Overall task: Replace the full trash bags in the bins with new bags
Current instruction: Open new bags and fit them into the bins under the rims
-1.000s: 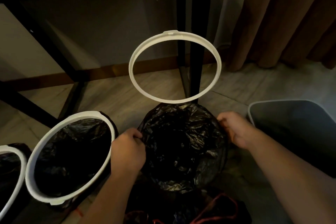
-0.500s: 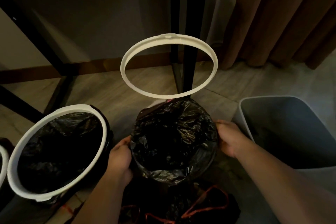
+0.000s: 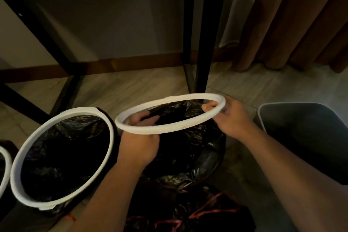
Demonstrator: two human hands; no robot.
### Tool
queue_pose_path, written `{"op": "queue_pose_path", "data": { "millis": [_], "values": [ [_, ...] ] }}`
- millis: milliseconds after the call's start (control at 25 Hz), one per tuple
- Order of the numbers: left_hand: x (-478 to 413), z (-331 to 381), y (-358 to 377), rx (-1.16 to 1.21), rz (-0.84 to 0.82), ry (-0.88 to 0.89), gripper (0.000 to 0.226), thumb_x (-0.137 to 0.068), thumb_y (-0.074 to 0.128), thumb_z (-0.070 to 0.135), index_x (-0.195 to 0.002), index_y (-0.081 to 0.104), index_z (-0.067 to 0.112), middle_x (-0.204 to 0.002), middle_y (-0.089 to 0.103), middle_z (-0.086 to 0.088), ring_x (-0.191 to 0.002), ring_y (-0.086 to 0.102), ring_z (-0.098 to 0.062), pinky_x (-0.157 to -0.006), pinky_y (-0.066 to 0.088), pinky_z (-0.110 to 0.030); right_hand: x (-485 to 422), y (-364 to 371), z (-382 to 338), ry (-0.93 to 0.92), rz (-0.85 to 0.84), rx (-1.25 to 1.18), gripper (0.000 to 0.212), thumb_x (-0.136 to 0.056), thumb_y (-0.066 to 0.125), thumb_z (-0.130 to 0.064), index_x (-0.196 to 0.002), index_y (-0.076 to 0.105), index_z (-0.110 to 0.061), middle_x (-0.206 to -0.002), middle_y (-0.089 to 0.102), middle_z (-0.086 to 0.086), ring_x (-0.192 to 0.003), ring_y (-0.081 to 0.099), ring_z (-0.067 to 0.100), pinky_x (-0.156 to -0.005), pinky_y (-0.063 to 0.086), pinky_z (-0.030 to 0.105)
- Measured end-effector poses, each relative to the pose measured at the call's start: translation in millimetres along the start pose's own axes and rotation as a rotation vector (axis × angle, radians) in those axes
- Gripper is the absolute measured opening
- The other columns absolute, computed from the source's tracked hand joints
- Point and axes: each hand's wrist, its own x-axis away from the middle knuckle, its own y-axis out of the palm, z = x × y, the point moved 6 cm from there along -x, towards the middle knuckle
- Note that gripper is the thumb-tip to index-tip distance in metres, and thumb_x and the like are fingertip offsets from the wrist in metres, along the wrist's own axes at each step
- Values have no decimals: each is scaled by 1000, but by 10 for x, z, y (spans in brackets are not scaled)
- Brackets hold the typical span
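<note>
A round bin lined with a black trash bag point(image 3: 188, 147) stands in the middle of the floor. Both hands hold a loose white rim ring point(image 3: 165, 129) tilted just above its mouth. My left hand point(image 3: 139, 143) grips the ring's near left side, fingers curled inside it. My right hand point(image 3: 228, 115) pinches the far right side, thumb over the top. To the left stands a second round bin point(image 3: 62, 156) with a black bag clamped under its own white ring.
A grey rectangular bin point(image 3: 308, 137) stands at the right. Full black bags with red drawstrings point(image 3: 197, 216) lie at the bottom. A third ringed bin point(image 3: 4, 165) shows at the left edge. Black table legs point(image 3: 204, 43) and brown curtains point(image 3: 291, 19) stand behind.
Both hands let go of the bag's edge and took hold of the white ring, which came down from leaning against the table leg to just above the middle bin.
</note>
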Motion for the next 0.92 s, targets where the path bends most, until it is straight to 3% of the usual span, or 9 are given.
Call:
{"op": "queue_pose_path", "data": {
  "millis": [120, 200, 280, 360, 480, 600, 680, 800, 920],
  "values": [
    [-402, 213, 171, -249, -162, 99, 27, -103, 58, 18, -123, 70, 5, -129, 67, -17, -119, 63, -35, -101, 52, -47, -63, 205, -70, -24, -94, -10, 31, -100, 62, -53, -125, 70, -36, -115, 67, -20, -106, 60, -2, -89, 45, 23],
    [-555, 230, 193, -386, -173, 161, 26, -103, 55, 16, -112, 73, 0, -113, 71, -23, -105, 66, -44, -89, 54, -52, -138, 253, -102, -69, -110, 95, 27, -105, 56, -47, -126, 70, -37, -118, 67, -14, -104, 60, 4, -82, 42, 16],
    [-619, 173, 163, -377, -141, 202, 21, -101, 56, 8, -99, 74, -3, -99, 72, -28, -93, 68, -49, -80, 56, -55, -196, 262, -82, -64, -71, 204, 20, -107, 55, -36, -118, 70, -31, -109, 69, -4, -96, 65, 10, -72, 45, 15],
    [-597, 122, 151, -334, -136, 202, 21, -102, 56, 10, -103, 76, 2, -96, 74, -24, -90, 69, -48, -79, 56, -51, -192, 312, -79, -111, -40, 284, 25, -105, 56, -19, -125, 71, -20, -116, 72, 7, -106, 68, 23, -86, 50, 22],
    [-651, 20, 150, -259, -79, 142, 24, -104, 60, 21, -119, 79, 19, -98, 79, -13, -91, 71, -36, -82, 55, -36, -178, 337, -94, -144, -18, 390, 47, -98, 56, -1, -141, 66, -17, -137, 67, 13, -124, 61, 29, -100, 38, 22],
    [-754, -107, 185, -122, -51, -19, 17, -101, 68, 30, -107, 84, 27, -82, 76, 10, -70, 64, 1, -66, 41, -11, -222, 295, -124, -145, -13, 376, 55, -91, 57, 3, -140, 67, -20, -137, 66, 10, -122, 62, 26, -102, 46, 27],
    [-855, -258, 233, 32, -94, -182, 14, -99, 72, 34, -91, 83, 36, -71, 67, 29, -63, 60, 14, -58, 39, -2, -252, 298, -152, -136, -43, 361, 59, -89, 59, 4, -142, 64, -21, -134, 65, 8, -121, 63, 22, -97, 50, 30],
    [-973, -408, 300, 205, -159, -361, 20, -97, 74, 35, -77, 78, 37, -74, 73, 22, -72, 67, 4, -59, 44, -10, -307, 333, -169, -131, -84, 368, 66, -87, 60, 1, -147, 58, -26, -129, 64, 9, -116, 62, 23, -91, 50, 31],
    [-1084, -470, 381, 296, -202, -458, 14, -97, 74, 30, -86, 80, 23, -87, 79, 4, -87, 74, -19, -77, 58, -32, -348, 355, -133, -124, -101, 358, 66, -87, 63, 0, -147, 58, -27, -129, 63, 6, -110, 59, 16, -82, 42, 18]
  ]
}}
